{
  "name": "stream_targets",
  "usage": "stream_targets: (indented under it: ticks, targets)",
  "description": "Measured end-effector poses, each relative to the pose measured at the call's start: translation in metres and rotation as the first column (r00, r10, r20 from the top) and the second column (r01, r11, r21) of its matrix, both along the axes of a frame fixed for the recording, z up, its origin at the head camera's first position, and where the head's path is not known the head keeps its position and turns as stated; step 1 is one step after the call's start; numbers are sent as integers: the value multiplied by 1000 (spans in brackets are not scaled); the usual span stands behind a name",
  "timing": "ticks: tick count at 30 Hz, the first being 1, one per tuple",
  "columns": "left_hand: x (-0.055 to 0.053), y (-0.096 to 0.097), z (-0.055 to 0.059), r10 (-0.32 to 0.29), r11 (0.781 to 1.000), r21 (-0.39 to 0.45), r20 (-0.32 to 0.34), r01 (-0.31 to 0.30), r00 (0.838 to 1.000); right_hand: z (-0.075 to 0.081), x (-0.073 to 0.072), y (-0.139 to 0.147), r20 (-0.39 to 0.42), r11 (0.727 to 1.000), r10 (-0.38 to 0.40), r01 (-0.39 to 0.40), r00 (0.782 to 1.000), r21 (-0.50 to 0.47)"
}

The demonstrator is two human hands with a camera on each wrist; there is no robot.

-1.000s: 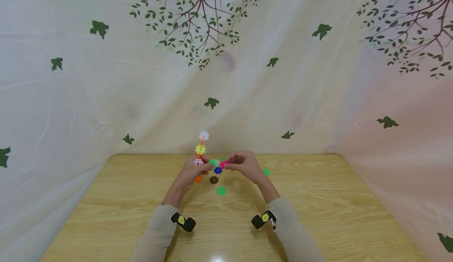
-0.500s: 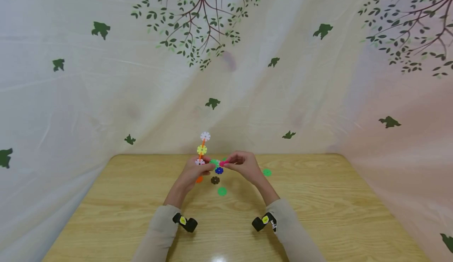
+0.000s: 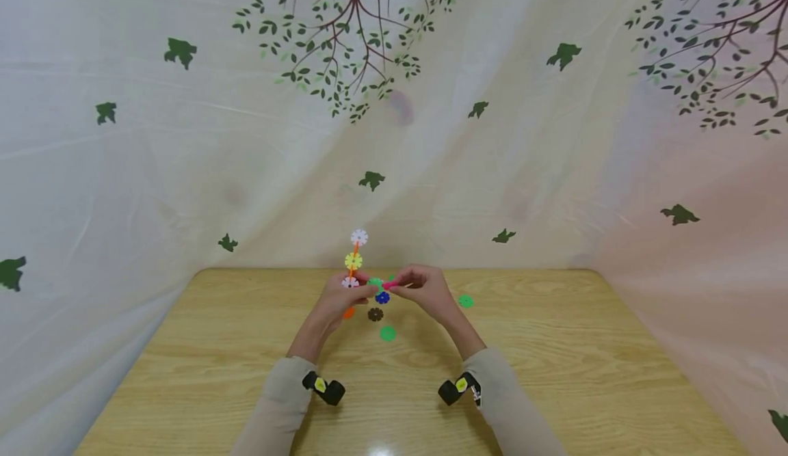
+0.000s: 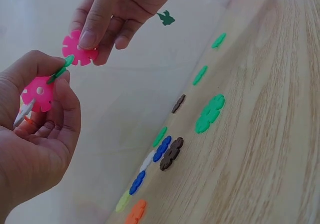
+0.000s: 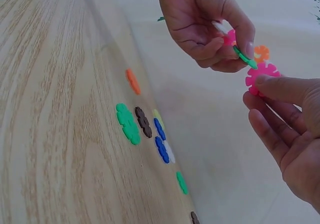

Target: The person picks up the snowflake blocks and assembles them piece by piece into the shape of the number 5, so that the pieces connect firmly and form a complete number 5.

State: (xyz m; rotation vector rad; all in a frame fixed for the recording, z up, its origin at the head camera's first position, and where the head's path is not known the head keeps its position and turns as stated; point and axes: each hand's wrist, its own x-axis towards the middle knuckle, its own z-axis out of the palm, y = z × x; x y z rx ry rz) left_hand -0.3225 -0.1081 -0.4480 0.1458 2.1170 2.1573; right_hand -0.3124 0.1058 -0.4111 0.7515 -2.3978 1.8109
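My left hand (image 3: 335, 301) holds a chain of interlocking snowflake discs above the table. The chain rises from a white disc (image 3: 350, 283) past a yellow disc (image 3: 353, 260) to a white disc (image 3: 360, 237) on top, with orange discs edge-on between them. In the left wrist view, a pink disc (image 4: 37, 91) of the chain shows inside the left hand, and the thumb and index finger pinch a green disc (image 4: 60, 70). My right hand (image 3: 426, 292) pinches another pink disc (image 4: 73, 47) between thumb and fingers, its notched rim right at the green disc's edge.
Loose discs lie on the wooden table (image 3: 554, 360) under and around the hands: a brown disc (image 3: 375, 314), a blue disc (image 3: 382, 297), an orange disc (image 3: 349, 312), a near green disc (image 3: 387, 333) and a green disc (image 3: 466, 301) at right. A printed cloth (image 3: 425, 169) hangs behind the table.
The pink disc in my right hand has turned from showing more of its face to nearly edge-on in the head view. Both hands stay close together in about the same place.
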Motion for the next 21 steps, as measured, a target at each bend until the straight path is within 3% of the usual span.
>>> stream_targets:
  ticks: [9,21]
  targets:
    - [0,1,2,22,1000,11,-3,-22,1000,0,1,-2,-17,999,23,-24,1000,-46]
    - [1,0,4,-52,999,12,-38,53,998,-3,-1,-1,-56,999,-19,17,998,-33]
